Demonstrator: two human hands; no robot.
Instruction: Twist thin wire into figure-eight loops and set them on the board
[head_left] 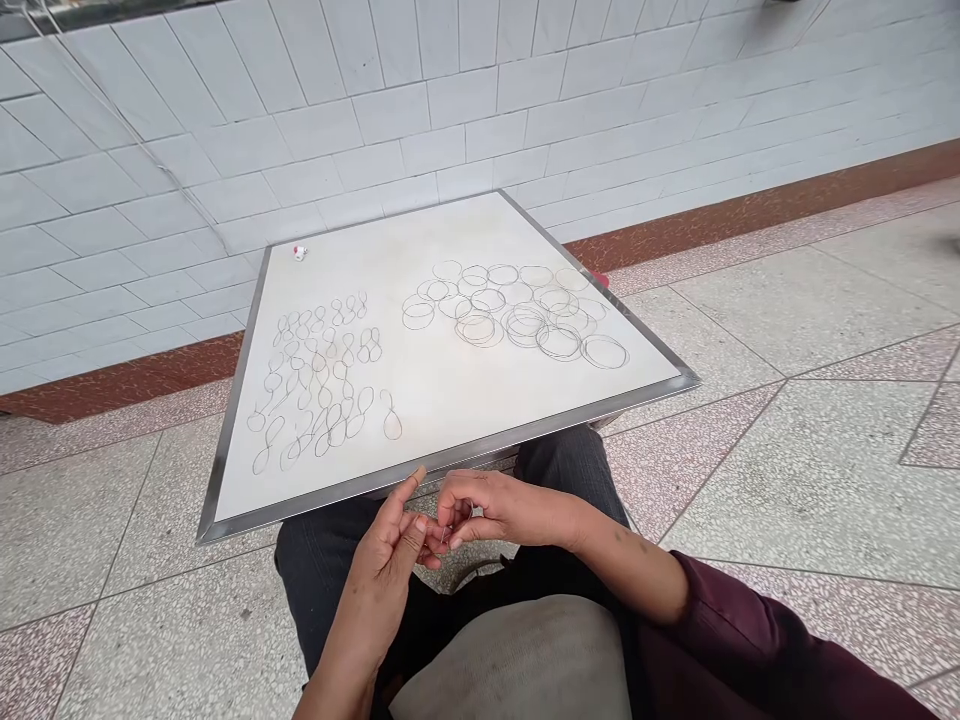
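Note:
My left hand (396, 545) and my right hand (484, 508) meet over my lap, just below the table's front edge. Between them is a thin wire loop (471, 510), pinched by the fingers of both; part of it is hidden behind the fingers. On the white table (420, 385), thin wire rings (604, 351) lie overlapping on the right side. Twisted figure-eight wire loops (392, 425) are spread in rough rows on the left side.
A small red and white object (300, 253) lies at the table's far left corner. The metal-edged table stands against a white tiled wall (390, 110). My knees are under its front edge, above a speckled tile floor (180, 590).

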